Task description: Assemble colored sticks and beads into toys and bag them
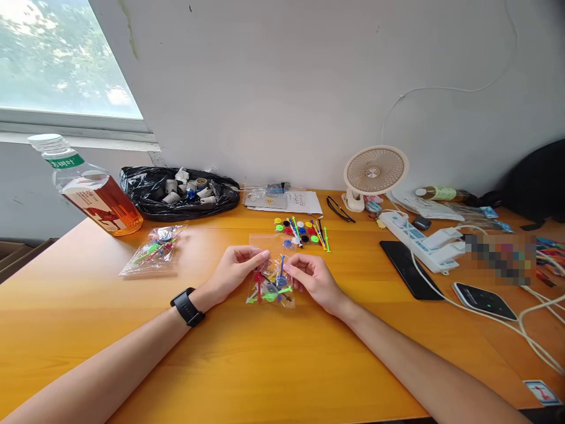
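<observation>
A small clear plastic bag (270, 290) with colourful plastic sticks and discs inside lies on the wooden table (247, 365) in front of me. My left hand (233, 272), with a black watch on the wrist, pinches the bag's top left edge. My right hand (311, 280) pinches the top right edge. Just beyond the bag lies a loose pile of coloured discs and sticks (302, 231) next to an empty clear bag. Another filled clear bag (153, 250) rests further left.
A bottle of amber liquid (90, 191) lies tilted at far left beside a black bag of small white parts (180, 191). A small fan (374, 174), power strip (415, 238), black phone (410, 268), cables and glasses (339, 209) crowd the right side.
</observation>
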{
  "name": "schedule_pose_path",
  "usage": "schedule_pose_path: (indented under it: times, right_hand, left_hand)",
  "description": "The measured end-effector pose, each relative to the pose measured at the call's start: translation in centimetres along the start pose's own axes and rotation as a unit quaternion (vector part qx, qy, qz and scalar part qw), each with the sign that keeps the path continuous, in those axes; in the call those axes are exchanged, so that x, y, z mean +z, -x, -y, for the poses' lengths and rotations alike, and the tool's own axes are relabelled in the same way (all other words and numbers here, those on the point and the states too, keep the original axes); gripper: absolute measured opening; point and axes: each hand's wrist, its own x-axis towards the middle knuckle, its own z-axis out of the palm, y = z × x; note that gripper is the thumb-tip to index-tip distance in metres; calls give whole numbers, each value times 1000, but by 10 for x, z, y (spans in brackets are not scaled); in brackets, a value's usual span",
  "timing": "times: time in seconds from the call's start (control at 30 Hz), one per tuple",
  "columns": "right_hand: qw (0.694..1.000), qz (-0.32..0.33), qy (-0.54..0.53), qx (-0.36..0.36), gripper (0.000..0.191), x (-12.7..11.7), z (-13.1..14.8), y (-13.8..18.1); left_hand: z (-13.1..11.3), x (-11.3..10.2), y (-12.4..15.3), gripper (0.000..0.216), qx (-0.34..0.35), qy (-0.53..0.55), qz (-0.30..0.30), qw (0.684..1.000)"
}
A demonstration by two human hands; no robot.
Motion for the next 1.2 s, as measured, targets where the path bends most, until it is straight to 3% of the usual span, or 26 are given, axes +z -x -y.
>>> schedule_pose_path:
  times: [0.3,0.63,0.83,1.0,1.2]
  right_hand:
    - [999,-50,-4,-21,41,-2,-3,-1]
    - [997,-72,-6,-29,39,-4,-5,-3]
    - [994,-73,-4,-82,29,-10,-5,-6]
    - [993,-77,-29,-84,36,-12,-6,-12]
    - [994,-58,-17,-91,27,-15,-7,-13]
  left_hand:
    - [5,-2,-2,38,16,-8,-46,999]
    - [3,-3,0,43,4,-25,-7,1000]
    - [5,-7,-3,38,16,3,-3,1000]
    - [1,-9,-3,56,2,16,28,999]
    - [3,-12,-3,40,27,-41,36,998]
